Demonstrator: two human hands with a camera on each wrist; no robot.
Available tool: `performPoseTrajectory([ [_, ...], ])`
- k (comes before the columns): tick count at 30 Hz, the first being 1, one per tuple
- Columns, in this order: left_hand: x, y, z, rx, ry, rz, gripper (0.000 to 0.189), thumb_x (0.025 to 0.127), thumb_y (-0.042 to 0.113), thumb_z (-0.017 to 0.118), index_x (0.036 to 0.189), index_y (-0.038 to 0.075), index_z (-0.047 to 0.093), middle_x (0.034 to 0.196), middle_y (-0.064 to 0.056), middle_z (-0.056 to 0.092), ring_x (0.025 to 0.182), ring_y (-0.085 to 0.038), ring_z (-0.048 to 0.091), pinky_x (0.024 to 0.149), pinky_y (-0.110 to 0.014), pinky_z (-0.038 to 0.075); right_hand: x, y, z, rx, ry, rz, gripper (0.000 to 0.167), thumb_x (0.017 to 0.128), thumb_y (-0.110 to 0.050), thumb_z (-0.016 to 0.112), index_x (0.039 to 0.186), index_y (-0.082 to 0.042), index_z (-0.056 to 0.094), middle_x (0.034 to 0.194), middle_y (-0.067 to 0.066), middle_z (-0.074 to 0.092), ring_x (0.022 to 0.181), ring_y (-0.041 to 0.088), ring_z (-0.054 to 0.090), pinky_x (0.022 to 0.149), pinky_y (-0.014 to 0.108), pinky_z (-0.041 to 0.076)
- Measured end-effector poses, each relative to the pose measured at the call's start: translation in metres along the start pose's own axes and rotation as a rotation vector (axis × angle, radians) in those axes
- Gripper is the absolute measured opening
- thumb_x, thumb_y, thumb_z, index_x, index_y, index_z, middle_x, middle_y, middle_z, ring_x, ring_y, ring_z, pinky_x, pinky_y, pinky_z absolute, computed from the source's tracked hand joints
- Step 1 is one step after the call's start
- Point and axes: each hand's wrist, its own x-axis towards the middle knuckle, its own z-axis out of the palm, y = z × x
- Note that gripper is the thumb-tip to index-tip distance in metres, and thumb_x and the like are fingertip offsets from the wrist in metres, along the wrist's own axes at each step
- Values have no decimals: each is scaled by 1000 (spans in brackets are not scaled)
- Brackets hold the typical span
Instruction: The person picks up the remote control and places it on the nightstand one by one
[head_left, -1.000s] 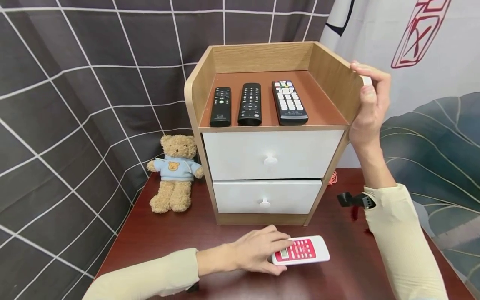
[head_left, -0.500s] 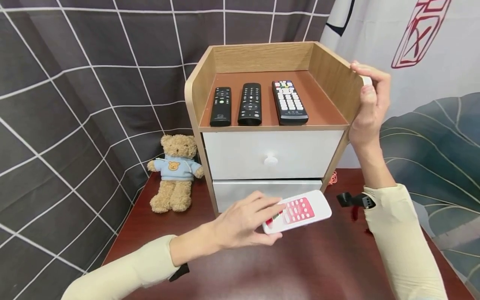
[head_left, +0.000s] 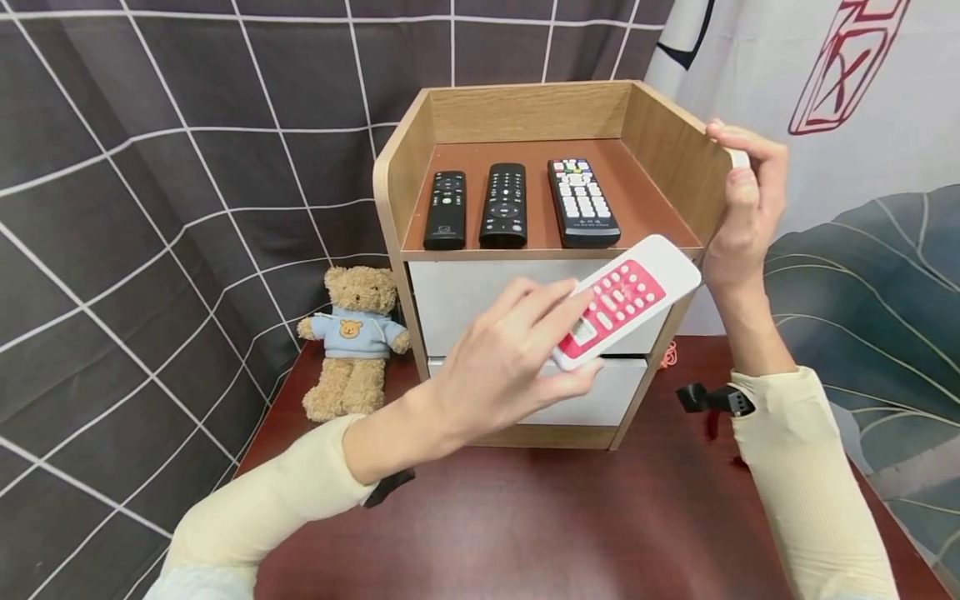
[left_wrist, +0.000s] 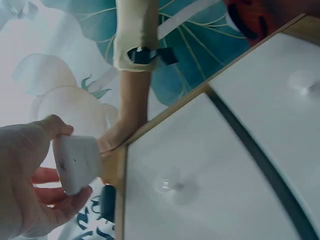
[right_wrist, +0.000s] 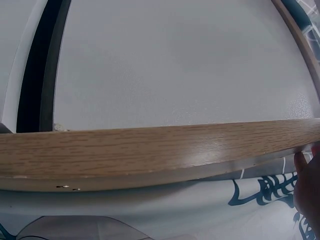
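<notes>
In the head view my left hand [head_left: 510, 354] grips the lower end of a white remote control [head_left: 671, 271] with a red button panel. The remote is held tilted in front of the cabinet's upper drawer [head_left: 465, 292], its far end near the right front corner. In the left wrist view, fingers and thumb pinch the remote's [left_wrist: 80, 162] sides. My right hand [head_left: 746, 208] holds the upper right side panel [head_left: 675, 158] of the wooden cabinet. Only a little of the right hand [right_wrist: 307, 192] shows in the right wrist view, at the panel's edge.
On the cabinet's top shelf [head_left: 525, 154] lie a small black remote [head_left: 446, 212], another black remote [head_left: 504, 208] and a black remote with white buttons [head_left: 583, 204]. A teddy bear [head_left: 354, 342] stands left of the cabinet on the dark red table [head_left: 540, 517].
My left hand has lifted the white remote off the table, up and to the right, past the lower drawer to shelf-edge height, tilting it more. The right hand stays on the panel.
</notes>
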Motion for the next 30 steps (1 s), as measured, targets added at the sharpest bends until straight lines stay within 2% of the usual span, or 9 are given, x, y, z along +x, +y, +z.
performPoseTrajectory([
  [6, 26, 12, 1, 91, -81, -95, 44, 87, 33, 69, 122, 7, 65, 121, -9, 68, 96, -20, 56, 68, -24, 53, 0, 0, -1, -16, 1, -11, 35, 87, -15, 37, 111, -6, 62, 119, 2, 66, 123, 24, 53, 108, 31, 33],
  [10, 36, 21, 3, 159, -130, -143, 35, 87, 33, 66, 112, 9, 67, 109, -5, 68, 89, -21, 55, 64, -25, 53, -1, 2, -1, -16, -9, -14, 35, 87, -16, 37, 111, -7, 62, 119, 2, 66, 124, 25, 53, 108, 31, 33],
  [13, 43, 26, 4, 211, -129, -144, 30, 88, 34, 65, 105, 10, 67, 100, -3, 65, 83, -20, 53, 61, -24, 52, 0, 3, -3, -21, -19, -13, 35, 87, -17, 38, 112, -7, 61, 121, 1, 65, 125, 25, 52, 108, 31, 32],
  [18, 51, 33, 5, 291, -101, -128, 28, 87, 32, 62, 104, 11, 69, 102, -2, 64, 79, -19, 53, 63, -22, 50, 1, 4, -3, -35, -24, -15, 35, 87, -19, 39, 112, -8, 61, 121, 0, 65, 124, 24, 52, 108, 31, 32],
  [22, 57, 36, 6, 359, -84, -111, 24, 90, 31, 57, 98, 13, 71, 96, -1, 63, 77, -18, 52, 65, -23, 47, 1, 5, -3, -42, -26, -13, 34, 87, -20, 41, 112, -9, 61, 121, 0, 65, 124, 24, 52, 109, 31, 32],
  [25, 63, 37, 8, 393, -106, -113, 27, 92, 35, 56, 99, 14, 71, 97, 0, 62, 77, -18, 52, 67, -23, 46, 1, 6, -4, -44, -25, -10, 33, 88, -21, 42, 112, -9, 61, 122, 1, 65, 124, 24, 52, 109, 31, 32],
  [30, 80, 36, 13, 453, -182, -135, 47, 95, 53, 56, 112, 12, 71, 106, -1, 63, 82, -16, 54, 73, -23, 48, 1, 8, -5, -36, -12, -14, 32, 88, -20, 43, 111, -8, 61, 120, 2, 65, 123, 25, 53, 109, 33, 32],
])
